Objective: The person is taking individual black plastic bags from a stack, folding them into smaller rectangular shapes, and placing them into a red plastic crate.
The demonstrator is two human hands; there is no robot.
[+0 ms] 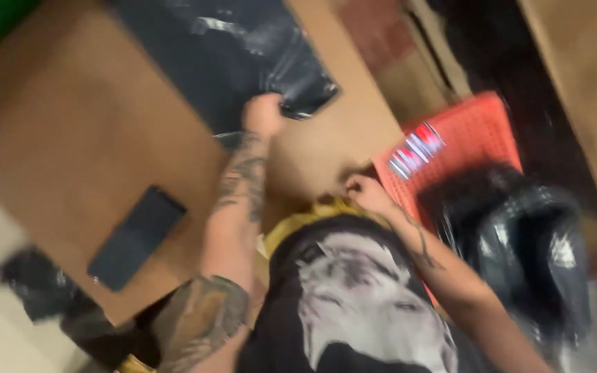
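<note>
Black printed shirt (pixel 354 304) fills the lower centre, above a brown desk (pixel 70 138).
Left hand (pixel 264 114) pinches the black plastic bag (pixel 236 55), running lengthwise toward upper left; right hand (pixel 366 193) curled, grip unclear, beside orange basket (pixel 471 138).

arms: bare, tattooed forearms | left hand (pixel 262 114), right hand (pixel 367 193): no gloves | torso: black shirt (pixel 354 304) with pale face print, yellow trim
</note>
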